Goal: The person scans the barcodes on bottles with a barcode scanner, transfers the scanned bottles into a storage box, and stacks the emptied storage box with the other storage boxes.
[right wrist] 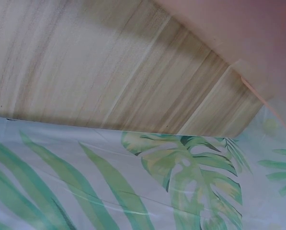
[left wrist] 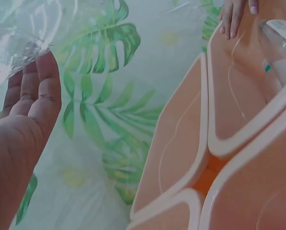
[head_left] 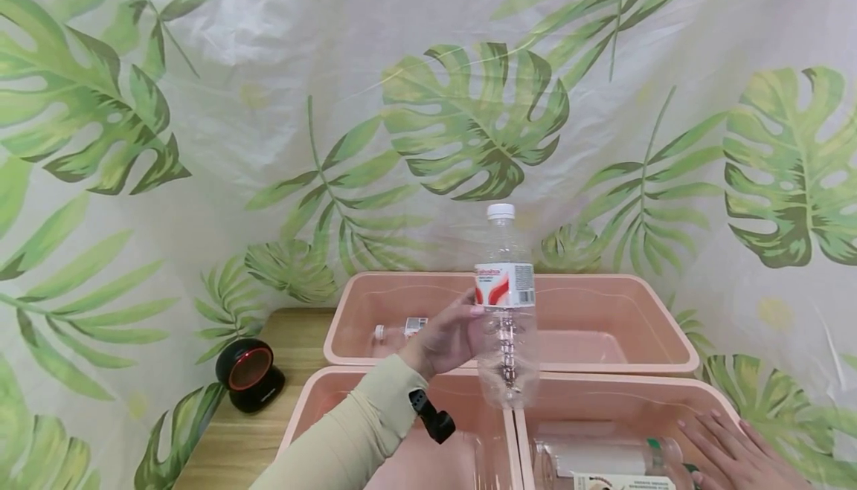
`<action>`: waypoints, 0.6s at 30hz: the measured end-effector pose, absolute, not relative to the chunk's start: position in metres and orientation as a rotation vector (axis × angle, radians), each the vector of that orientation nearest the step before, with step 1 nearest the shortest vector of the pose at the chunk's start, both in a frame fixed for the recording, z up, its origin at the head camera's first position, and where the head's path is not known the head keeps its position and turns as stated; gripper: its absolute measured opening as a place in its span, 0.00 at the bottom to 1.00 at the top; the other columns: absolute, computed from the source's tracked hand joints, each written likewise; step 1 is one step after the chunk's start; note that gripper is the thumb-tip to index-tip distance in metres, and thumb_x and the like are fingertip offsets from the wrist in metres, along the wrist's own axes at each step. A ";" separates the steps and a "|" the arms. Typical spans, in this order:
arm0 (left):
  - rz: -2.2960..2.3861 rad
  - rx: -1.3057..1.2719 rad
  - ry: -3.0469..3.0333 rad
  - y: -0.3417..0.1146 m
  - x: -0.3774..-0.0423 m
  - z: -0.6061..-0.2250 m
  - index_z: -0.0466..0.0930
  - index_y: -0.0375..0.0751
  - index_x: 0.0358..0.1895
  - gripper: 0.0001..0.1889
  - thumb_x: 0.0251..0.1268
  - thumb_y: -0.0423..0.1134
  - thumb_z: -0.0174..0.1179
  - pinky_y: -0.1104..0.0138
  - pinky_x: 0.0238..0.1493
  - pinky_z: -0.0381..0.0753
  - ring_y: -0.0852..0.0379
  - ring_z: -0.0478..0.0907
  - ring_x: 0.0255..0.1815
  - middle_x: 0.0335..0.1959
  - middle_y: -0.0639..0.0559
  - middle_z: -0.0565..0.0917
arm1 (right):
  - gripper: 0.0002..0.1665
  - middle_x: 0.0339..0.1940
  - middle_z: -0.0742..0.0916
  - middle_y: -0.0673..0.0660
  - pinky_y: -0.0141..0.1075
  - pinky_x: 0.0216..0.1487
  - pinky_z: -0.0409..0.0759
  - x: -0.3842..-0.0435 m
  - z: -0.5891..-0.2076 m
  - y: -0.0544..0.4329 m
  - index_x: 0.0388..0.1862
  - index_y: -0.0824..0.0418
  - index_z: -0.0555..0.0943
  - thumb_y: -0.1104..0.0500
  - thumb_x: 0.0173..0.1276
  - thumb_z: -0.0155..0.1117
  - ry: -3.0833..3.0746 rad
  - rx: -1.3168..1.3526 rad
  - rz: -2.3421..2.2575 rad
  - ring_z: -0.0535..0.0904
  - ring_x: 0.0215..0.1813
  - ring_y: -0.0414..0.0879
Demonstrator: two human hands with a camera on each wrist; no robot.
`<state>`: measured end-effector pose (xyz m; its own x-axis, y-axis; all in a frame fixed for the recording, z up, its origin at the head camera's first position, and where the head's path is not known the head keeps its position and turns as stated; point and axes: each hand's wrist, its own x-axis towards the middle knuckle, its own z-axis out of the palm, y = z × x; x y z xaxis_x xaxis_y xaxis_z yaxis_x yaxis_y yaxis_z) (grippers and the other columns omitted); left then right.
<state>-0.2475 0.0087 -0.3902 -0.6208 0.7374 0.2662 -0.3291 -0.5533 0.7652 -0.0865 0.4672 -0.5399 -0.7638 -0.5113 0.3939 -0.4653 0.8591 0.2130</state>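
My left hand [head_left: 450, 334] grips an upright clear plastic bottle [head_left: 504, 282] with a white cap and a red-and-white label. It holds the bottle over the place where three pink bins meet, in front of the back bin [head_left: 596, 319]. In the left wrist view, the fingers [left wrist: 48, 79] curl against the bottle's clear side [left wrist: 23, 36]. At the lower right of the head view, my right hand [head_left: 736, 449] rests with straight fingers on the rim of the front right bin [head_left: 636, 386]. Clear bottles [head_left: 602, 456] with green caps lie inside that bin.
Another white-capped bottle [head_left: 395, 334] lies in the back bin. The front left bin [head_left: 402, 376] stands beside the right one. A black round device [head_left: 249, 377] sits on the wooden table [head_left: 294, 334] at the left. A leaf-print cloth [head_left: 428, 140] hangs behind.
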 end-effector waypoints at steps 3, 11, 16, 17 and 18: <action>2.243 0.740 0.926 -0.006 -0.249 -0.395 0.76 0.60 0.63 0.26 0.61 0.34 0.63 0.60 0.56 0.81 0.56 0.81 0.53 0.54 0.52 0.83 | 0.65 0.78 0.37 0.27 0.27 0.73 0.21 -0.087 -0.540 0.466 0.82 0.25 0.34 0.36 0.63 0.72 -2.601 0.692 -0.130 0.27 0.79 0.26; 2.411 0.494 1.191 -0.061 -0.251 -0.401 0.73 0.59 0.63 0.27 0.64 0.30 0.65 0.58 0.53 0.82 0.55 0.81 0.52 0.55 0.53 0.80 | 0.62 0.83 0.39 0.32 0.26 0.72 0.23 -0.089 -0.535 0.468 0.85 0.34 0.50 0.33 0.57 0.74 -2.567 0.770 -0.179 0.30 0.81 0.29; 2.510 0.270 1.519 -0.104 -0.256 -0.396 0.69 0.52 0.62 0.23 0.69 0.27 0.59 0.62 0.50 0.82 0.57 0.79 0.49 0.54 0.51 0.73 | 0.59 0.85 0.42 0.36 0.30 0.75 0.25 -0.088 -0.537 0.469 0.86 0.33 0.48 0.26 0.61 0.65 -2.478 0.818 -0.249 0.35 0.83 0.35; 2.519 0.235 1.584 -0.113 -0.256 -0.395 0.68 0.51 0.63 0.23 0.70 0.25 0.57 0.62 0.51 0.82 0.57 0.78 0.49 0.54 0.51 0.72 | 0.59 0.85 0.43 0.36 0.31 0.76 0.26 -0.088 -0.537 0.469 0.86 0.33 0.46 0.25 0.62 0.62 -2.459 0.822 -0.267 0.36 0.83 0.35; 2.522 0.195 1.654 -0.122 -0.257 -0.393 0.66 0.49 0.64 0.23 0.71 0.24 0.55 0.63 0.51 0.82 0.58 0.78 0.49 0.54 0.50 0.71 | 0.59 0.85 0.43 0.37 0.31 0.76 0.26 -0.088 -0.538 0.469 0.85 0.32 0.45 0.24 0.62 0.61 -2.449 0.816 -0.276 0.36 0.83 0.35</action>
<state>-0.2568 -0.1222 -0.3934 -0.9845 0.1701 0.0421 -0.0292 -0.3959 0.9178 -0.0884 0.4695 -0.5384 -0.6717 -0.6050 0.4275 -0.4946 0.7959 0.3491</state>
